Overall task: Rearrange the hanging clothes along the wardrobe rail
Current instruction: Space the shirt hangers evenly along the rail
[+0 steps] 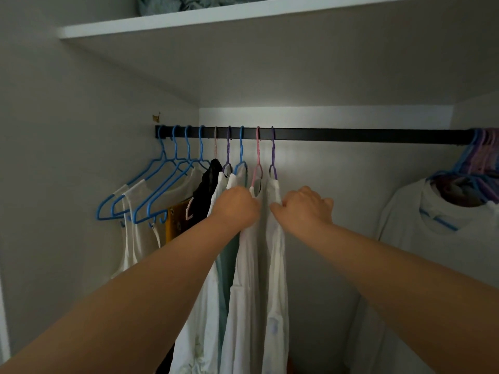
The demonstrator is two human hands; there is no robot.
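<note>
Both hands under the black metal wardrobe rail (351, 136)

Left hand (236, 205) clenches a white hanging garment (243, 265); right hand (306, 205) pinches the neighbouring white garment (275, 265).

rail (351, 136) spans mid-frame, left to right | shelf (189, 21) above it, bundle of cloth (189, 2) on the shelf at top | one group of hangers (189, 147) with garments (243, 265) left of centre | second cluster of hangers (480, 157) at far right | bare rail between the groups
</note>
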